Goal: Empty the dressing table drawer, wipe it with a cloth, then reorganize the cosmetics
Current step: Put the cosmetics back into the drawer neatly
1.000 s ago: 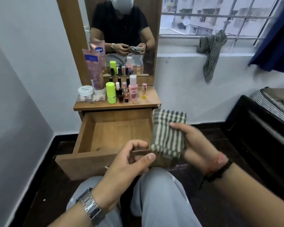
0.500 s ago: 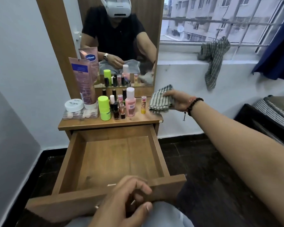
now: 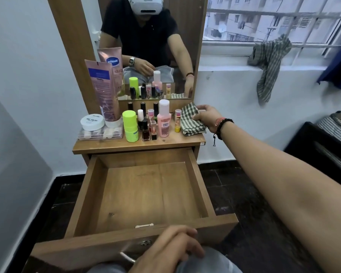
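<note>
r hand (image 3: 206, 117) grips folded checked cloth (image 3: 191, 120) on tabletop (image 3: 165, 143) beside cosmetics (image 3: 146, 123); l hand (image 3: 173, 250) loosely curled, holding nothing, at open drawer (image 3: 98, 198) front.

Wooden bench (image 3: 114, 145) is crowded: cosmetics bottles (image 3: 163, 120), a white jar (image 3: 92, 122) on a clear box, folded checked cloth (image 3: 191, 120) at right.

The right arm reaches forward at full stretch, forearm bare, a dark bead bracelet at the wrist. The right hand (image 3: 206, 117) lies palm-down, fingers spread and curled lightly over folded fabric. The left hand (image 3: 171, 248) sits low and close to the body, fingers loosely curled together, knuckles up, holding nothing that shows.
</note>
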